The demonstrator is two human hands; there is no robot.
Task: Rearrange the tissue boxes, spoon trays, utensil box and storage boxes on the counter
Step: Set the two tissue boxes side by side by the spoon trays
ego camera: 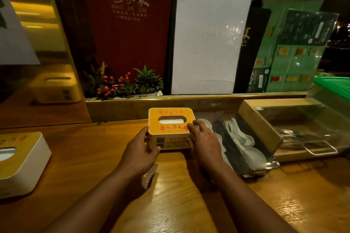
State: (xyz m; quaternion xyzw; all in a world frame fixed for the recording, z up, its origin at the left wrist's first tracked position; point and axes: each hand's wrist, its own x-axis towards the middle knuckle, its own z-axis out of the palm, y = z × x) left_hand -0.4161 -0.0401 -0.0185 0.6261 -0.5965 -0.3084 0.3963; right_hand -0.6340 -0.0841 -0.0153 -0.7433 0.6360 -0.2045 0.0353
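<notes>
A tissue box [171, 126] with a yellow wooden lid and red lettering stands mid-counter, white tissue showing in its slot. My left hand [141, 150] grips its left front corner and my right hand [201, 138] grips its right side. A second tissue box [20, 162], white with a wooden lid, sits at the left edge. Right of the held box lies a metal spoon tray [272, 164] with several white ceramic spoons. Further right stands a wooden utensil box [259, 125] with a clear lid and a metal handle. A green-lidded storage box [333, 89] is at the far right.
Behind the counter [170, 195] runs a raised ledge with a planter of red berries [121, 85]. Upright menus lean behind it: a dark red one [128, 24], a white sheet [208, 39] and green laminated cards [287, 53]. A mirrored panel [37, 53] closes the left.
</notes>
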